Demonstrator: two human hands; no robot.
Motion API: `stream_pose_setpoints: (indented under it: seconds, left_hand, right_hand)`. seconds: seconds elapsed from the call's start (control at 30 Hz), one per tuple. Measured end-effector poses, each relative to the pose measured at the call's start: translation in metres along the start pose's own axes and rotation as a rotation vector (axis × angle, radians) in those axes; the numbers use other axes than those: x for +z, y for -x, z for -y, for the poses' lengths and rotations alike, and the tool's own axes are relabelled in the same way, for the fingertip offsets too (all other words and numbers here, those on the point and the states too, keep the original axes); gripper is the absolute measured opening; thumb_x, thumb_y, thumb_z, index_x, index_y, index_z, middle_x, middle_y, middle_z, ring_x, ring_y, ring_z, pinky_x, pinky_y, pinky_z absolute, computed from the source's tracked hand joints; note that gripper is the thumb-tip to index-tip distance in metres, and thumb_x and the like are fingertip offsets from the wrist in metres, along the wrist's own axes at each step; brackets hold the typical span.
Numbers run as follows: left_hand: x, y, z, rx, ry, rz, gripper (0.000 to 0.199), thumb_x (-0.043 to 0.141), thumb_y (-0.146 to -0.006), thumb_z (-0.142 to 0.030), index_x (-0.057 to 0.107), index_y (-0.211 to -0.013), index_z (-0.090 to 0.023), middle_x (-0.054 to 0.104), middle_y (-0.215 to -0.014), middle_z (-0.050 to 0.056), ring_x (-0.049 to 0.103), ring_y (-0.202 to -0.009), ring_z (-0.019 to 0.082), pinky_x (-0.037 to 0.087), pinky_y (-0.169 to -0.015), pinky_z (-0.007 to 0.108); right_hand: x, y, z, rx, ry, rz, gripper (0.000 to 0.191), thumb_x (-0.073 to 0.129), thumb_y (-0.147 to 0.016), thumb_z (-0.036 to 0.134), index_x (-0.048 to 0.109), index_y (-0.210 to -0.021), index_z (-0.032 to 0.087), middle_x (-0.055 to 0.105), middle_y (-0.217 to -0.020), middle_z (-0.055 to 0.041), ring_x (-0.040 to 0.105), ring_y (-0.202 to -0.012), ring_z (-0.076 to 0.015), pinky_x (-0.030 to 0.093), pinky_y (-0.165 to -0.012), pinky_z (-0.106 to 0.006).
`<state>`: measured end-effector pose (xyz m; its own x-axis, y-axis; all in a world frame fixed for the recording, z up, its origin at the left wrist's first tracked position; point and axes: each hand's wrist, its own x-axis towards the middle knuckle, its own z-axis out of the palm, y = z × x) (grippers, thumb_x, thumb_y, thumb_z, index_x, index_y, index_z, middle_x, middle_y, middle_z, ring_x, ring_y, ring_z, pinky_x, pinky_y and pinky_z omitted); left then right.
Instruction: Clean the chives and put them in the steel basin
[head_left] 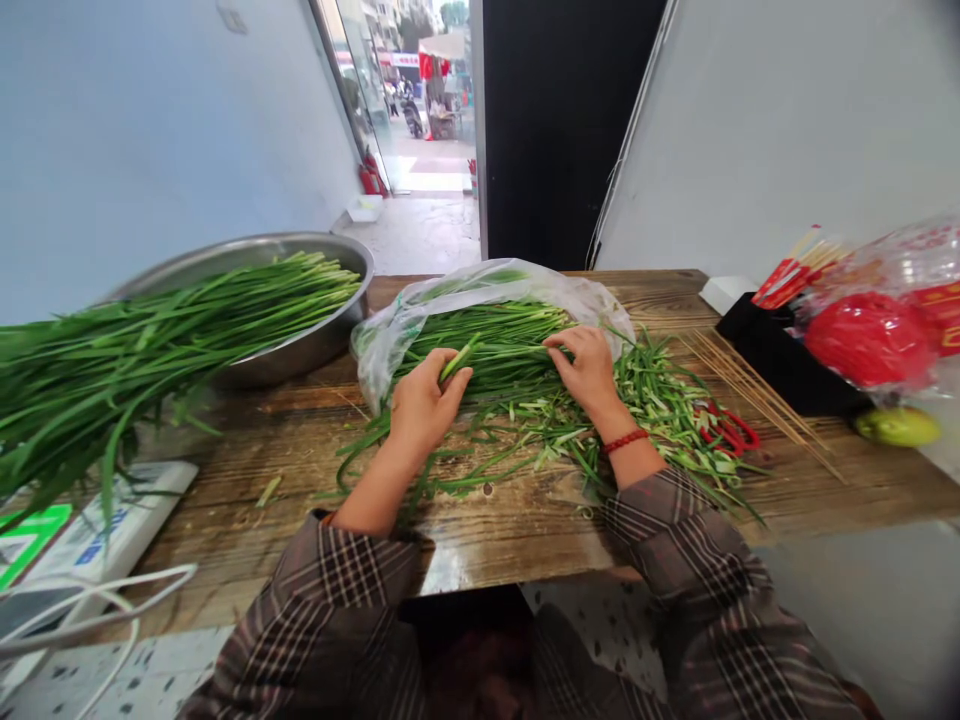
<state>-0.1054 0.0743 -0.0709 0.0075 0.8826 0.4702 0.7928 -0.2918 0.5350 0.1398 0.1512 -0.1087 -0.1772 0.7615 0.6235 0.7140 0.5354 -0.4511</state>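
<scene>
Wooden tabletop (300,440); near its far edge, a plastic bag (376,345) partly hides chives (495,322) lying parallel to it, pale ends rightward. Left hand (426,403) grips a stalk (460,360) slanting away-right, base hidden; right hand (589,370) nearly pinched, hold unclear.

No wording is legible: blue lettering (91,552) on a white device (147,505) at left and a street banner (406,60) outside are blurred.

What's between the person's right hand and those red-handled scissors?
A loose heap of chive trimmings lies between the right hand and the red-handled scissors, as the head view shows.
</scene>
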Motion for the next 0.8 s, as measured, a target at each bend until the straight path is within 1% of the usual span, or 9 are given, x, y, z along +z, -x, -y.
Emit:
stream_pose_setpoints:
  seconds: [0.13, 0.23, 0.3, 0.37, 0.43, 0.53, 0.6, 0.7, 0.8]
  left_hand:
    - [-0.004, 0.000, -0.005, -0.025, 0.179, -0.124, 0.026, 0.046, -0.094, -0.033, 0.067, -0.093, -0.016, 0.066, -0.082, 0.002, 0.060, -0.077, 0.015, 0.044, -0.073, 0.027]
    - [-0.006, 0.001, -0.010, 0.041, 0.225, -0.212, 0.031, 0.043, -0.096, -0.034, 0.068, -0.095, -0.016, 0.065, -0.086, 0.004, 0.060, -0.084, 0.016, 0.046, -0.079, 0.028]
    - [-0.007, 0.002, -0.014, 0.103, 0.232, -0.238, 0.031, 0.042, -0.097, -0.035, 0.067, -0.097, -0.016, 0.066, -0.094, 0.006, 0.060, -0.094, 0.017, 0.046, -0.086, 0.030]
    - [-0.006, 0.002, -0.017, 0.144, 0.252, -0.187, 0.031, 0.040, -0.097, -0.034, 0.066, -0.100, -0.017, 0.066, -0.102, 0.007, 0.060, -0.101, 0.018, 0.045, -0.091, 0.031]
    - [-0.002, 0.004, -0.018, 0.151, 0.270, -0.064, 0.031, 0.040, -0.097, -0.034, 0.065, -0.098, -0.017, 0.067, -0.100, 0.007, 0.061, -0.099, 0.018, 0.046, -0.090, 0.030]
    - [0.008, 0.006, -0.017, 0.135, 0.266, 0.182, 0.032, 0.039, -0.097, -0.035, 0.063, -0.088, -0.016, 0.065, -0.081, 0.004, 0.061, -0.078, 0.016, 0.046, -0.075, 0.027]
    - [0.014, 0.007, -0.015, 0.129, 0.211, 0.294, 0.034, 0.039, -0.096, -0.036, 0.060, -0.079, -0.016, 0.060, -0.071, 0.002, 0.056, -0.067, 0.015, 0.043, -0.067, 0.026]
    - [0.020, 0.007, -0.011, 0.109, 0.080, 0.331, 0.033, 0.041, -0.094, -0.038, 0.057, -0.074, -0.017, 0.057, -0.068, 0.002, 0.052, -0.066, 0.016, 0.039, -0.064, 0.026]
    - [0.018, 0.004, -0.006, 0.045, 0.030, 0.285, 0.033, 0.041, -0.093, -0.038, 0.059, -0.075, -0.017, 0.057, -0.068, 0.002, 0.053, -0.066, 0.016, 0.038, -0.064, 0.027]
  right_hand:
    - [-0.010, 0.000, 0.018, -0.019, -0.290, -0.055, 0.014, 0.059, -0.088, 0.029, 0.071, -0.087, 0.023, 0.070, -0.093, -0.0044, 0.062, -0.094, -0.0199, 0.047, -0.088, -0.037]
    - [-0.014, 0.003, 0.033, 0.007, -0.447, 0.015, 0.017, 0.057, -0.090, 0.032, 0.069, -0.085, 0.021, 0.070, -0.088, -0.0035, 0.063, -0.085, -0.0170, 0.048, -0.076, -0.031]
    - [-0.015, 0.006, 0.041, -0.004, -0.482, 0.066, 0.020, 0.056, -0.091, 0.034, 0.069, -0.084, 0.021, 0.070, -0.086, -0.0033, 0.063, -0.083, -0.0163, 0.047, -0.076, -0.031]
    - [-0.015, 0.007, 0.046, -0.033, -0.501, 0.097, 0.021, 0.054, -0.092, 0.034, 0.069, -0.084, 0.021, 0.070, -0.085, -0.0034, 0.063, -0.084, -0.0163, 0.047, -0.078, -0.031]
    - [-0.015, 0.009, 0.050, -0.056, -0.513, 0.100, 0.020, 0.055, -0.092, 0.033, 0.069, -0.084, 0.021, 0.070, -0.085, -0.0037, 0.063, -0.084, -0.0164, 0.048, -0.079, -0.032]
    - [-0.014, 0.011, 0.059, -0.078, -0.532, 0.063, 0.016, 0.059, -0.089, 0.030, 0.070, -0.082, 0.021, 0.069, -0.085, -0.0040, 0.063, -0.084, -0.0161, 0.048, -0.080, -0.032]
    - [-0.013, 0.012, 0.064, -0.089, -0.542, 0.056, 0.015, 0.061, -0.088, 0.029, 0.070, -0.079, 0.021, 0.069, -0.083, -0.0038, 0.063, -0.083, -0.0157, 0.049, -0.079, -0.031]
    - [-0.013, 0.011, 0.060, 0.047, -0.541, 0.013, 0.019, 0.061, -0.086, 0.033, 0.069, -0.074, 0.020, 0.069, -0.078, -0.0018, 0.062, -0.077, -0.0147, 0.048, -0.074, -0.029]
    - [-0.018, 0.007, 0.037, 0.261, -0.516, -0.166, 0.028, 0.052, -0.091, 0.039, 0.067, -0.078, 0.019, 0.067, -0.076, -0.0013, 0.060, -0.072, -0.0140, 0.045, -0.067, -0.027]
